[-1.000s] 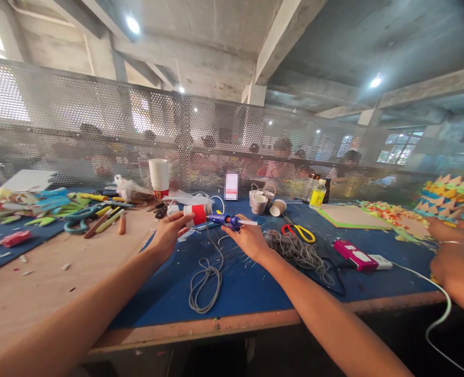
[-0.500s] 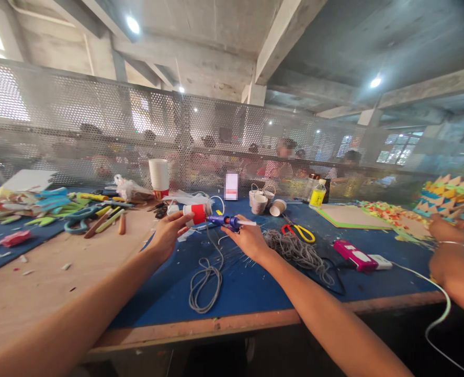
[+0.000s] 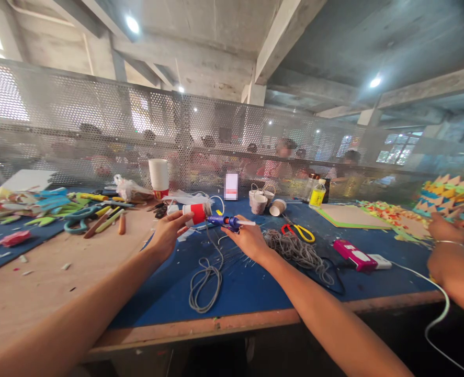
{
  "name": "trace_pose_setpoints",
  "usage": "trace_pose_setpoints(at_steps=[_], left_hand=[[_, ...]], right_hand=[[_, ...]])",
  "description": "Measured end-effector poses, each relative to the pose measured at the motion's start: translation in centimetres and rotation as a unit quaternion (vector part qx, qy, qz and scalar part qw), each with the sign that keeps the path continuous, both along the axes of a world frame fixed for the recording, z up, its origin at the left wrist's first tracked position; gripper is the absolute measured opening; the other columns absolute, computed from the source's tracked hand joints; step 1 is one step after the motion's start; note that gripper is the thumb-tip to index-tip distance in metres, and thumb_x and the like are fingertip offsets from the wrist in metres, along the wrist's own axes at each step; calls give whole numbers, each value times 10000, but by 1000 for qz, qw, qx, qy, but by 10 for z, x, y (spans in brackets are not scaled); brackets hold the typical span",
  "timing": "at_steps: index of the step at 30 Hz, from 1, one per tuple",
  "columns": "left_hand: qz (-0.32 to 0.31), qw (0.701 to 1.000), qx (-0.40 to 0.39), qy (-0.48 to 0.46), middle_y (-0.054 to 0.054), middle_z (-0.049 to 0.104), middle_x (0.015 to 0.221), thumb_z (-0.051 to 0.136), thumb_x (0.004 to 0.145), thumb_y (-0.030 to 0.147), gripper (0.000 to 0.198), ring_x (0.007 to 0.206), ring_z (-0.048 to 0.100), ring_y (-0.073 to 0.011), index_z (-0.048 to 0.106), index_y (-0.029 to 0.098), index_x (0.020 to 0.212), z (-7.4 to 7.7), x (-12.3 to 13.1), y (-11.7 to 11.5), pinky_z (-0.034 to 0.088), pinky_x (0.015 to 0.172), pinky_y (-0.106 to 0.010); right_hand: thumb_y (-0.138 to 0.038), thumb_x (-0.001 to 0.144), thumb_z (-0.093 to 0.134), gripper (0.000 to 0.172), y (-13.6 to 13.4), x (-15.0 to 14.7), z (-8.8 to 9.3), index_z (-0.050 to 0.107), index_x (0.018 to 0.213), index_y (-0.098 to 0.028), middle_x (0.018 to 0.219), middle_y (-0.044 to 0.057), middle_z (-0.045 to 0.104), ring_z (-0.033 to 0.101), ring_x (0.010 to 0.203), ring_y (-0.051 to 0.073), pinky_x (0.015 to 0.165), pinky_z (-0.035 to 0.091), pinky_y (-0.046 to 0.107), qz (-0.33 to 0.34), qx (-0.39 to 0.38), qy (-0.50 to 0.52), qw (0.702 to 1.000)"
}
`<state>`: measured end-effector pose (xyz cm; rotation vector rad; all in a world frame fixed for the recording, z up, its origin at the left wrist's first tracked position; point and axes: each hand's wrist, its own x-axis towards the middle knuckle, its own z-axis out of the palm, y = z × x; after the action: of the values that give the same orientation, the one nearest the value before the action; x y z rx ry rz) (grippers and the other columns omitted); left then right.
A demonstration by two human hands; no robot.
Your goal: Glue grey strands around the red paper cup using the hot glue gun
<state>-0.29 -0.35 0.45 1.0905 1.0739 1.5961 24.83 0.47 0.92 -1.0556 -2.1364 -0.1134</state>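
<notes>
While the left hand [image 3: 169,231] pinches a cup [image 3: 197,213] (round, paper), the right hand [image 3: 249,240] grips a glue gun [image 3: 219,219].

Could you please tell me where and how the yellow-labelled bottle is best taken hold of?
I'd grip the bottle around its labelled body, coming from the near side: it stands upright, the label is unblocked towards us, and dark objects stand close behind.

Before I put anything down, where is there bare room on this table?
Bare mat shows between the looped cord and your right forearm, down to the table's front edge. A smaller patch lies between the pink box and the cardboard sheet. It's crowded around the tangled cord and, at left, among the paper scraps and tools.
</notes>
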Motion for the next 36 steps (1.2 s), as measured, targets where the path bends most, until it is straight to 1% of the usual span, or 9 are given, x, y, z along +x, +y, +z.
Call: trace_pose_setpoints(at_steps=[8, 16, 21, 24, 27, 30, 33, 35, 36], left_hand=[[-14, 1000, 6, 3, -60, 744, 946, 863, 642, 474, 358, 927, 646, -235, 763, 216, 869, -3, -3, 2, 482, 859, -343], [-7, 1000, 5, 1, -56, 744, 902, 883, 610, 490, 389, 903, 640, -223, 762, 201, 842, 0, -2, 0, 483, 826, -325], [-9, 1000, -1, -7, -51, 743, 891, 880, 623, 459, 371, 888, 644, -219, 775, 211, 879, 0, 1, -2, 485, 833, -331], [-15, 1000, -4, -15, -43, 744, 885, 889, 618, 430, 348, 876, 645, -204, 774, 215, 866, 0, 3, -2, 484, 839, -321], [-21, 1000, -8, -19, -39, 745, 875, 887, 620, 421, 329, 853, 642, -193, 769, 210, 844, 0, 3, -1, 483, 831, -311], [-20, 999, -19, -28, -38, 745, 868, 882, 627, 407, 322, 835, 644, -192, 762, 206, 848, 0, 4, -2, 485, 809, -307], [-33, 999, -26, -30, -43, 753, 885, 868, 655, 391, 306, 821, 647, -185, 757, 200, 867, 0, 4, -2, 488, 785, -297], [-37, 998, -34, -35, -37, 757, 884, 862, 670, 381, 296, 815, 650, -178, 754, 200, 879, 1, 4, -3, 491, 773, -288], [-40, 998, -38, -40, -31, 757, 880, 859, 676, 377, 291, 816, 653, -176, 753, 203, 884, 1, 4, -3, 493, 769, -284]], right_hand=[[-480, 944, 616, 263, -1, 0, 0, 663, 963, -222, 951, 35, 700, 670, 822, 195, 685, 447, 264, -7, -5, 0, 1000], [-476, 942, 617, 269, 1, 0, -2, 663, 953, -211, 952, 41, 696, 669, 824, 195, 681, 442, 258, 0, -4, 6, 1000], [-496, 933, 622, 289, 1, -2, 0, 667, 952, -211, 931, 44, 715, 672, 822, 190, 718, 465, 257, 41, -6, 75, 996], [-532, 932, 602, 325, 1, -2, 3, 672, 951, -216, 851, 38, 728, 684, 790, 197, 698, 473, 258, 41, -38, 127, 990], [-543, 935, 585, 345, 2, -1, 7, 668, 993, -212, 854, 49, 740, 700, 806, 217, 696, 479, 269, 8, -51, 159, 986], [-509, 941, 585, 339, 5, 2, 9, 627, 1086, -205, 917, 67, 741, 707, 858, 242, 723, 486, 290, -59, -60, 160, 984], [-390, 956, 568, 346, 13, 7, 6, 547, 1220, -168, 1083, 119, 718, 701, 958, 262, 775, 498, 317, -120, -97, 126, 980], [-304, 942, 571, 368, 21, 12, 1, 514, 1266, -141, 1238, 164, 659, 670, 1079, 274, 859, 495, 339, -145, -114, 91, 979], [-280, 936, 572, 376, 25, 14, -2, 508, 1276, -134, 1280, 177, 634, 648, 1129, 280, 892, 490, 348, -152, -123, 72, 978]])
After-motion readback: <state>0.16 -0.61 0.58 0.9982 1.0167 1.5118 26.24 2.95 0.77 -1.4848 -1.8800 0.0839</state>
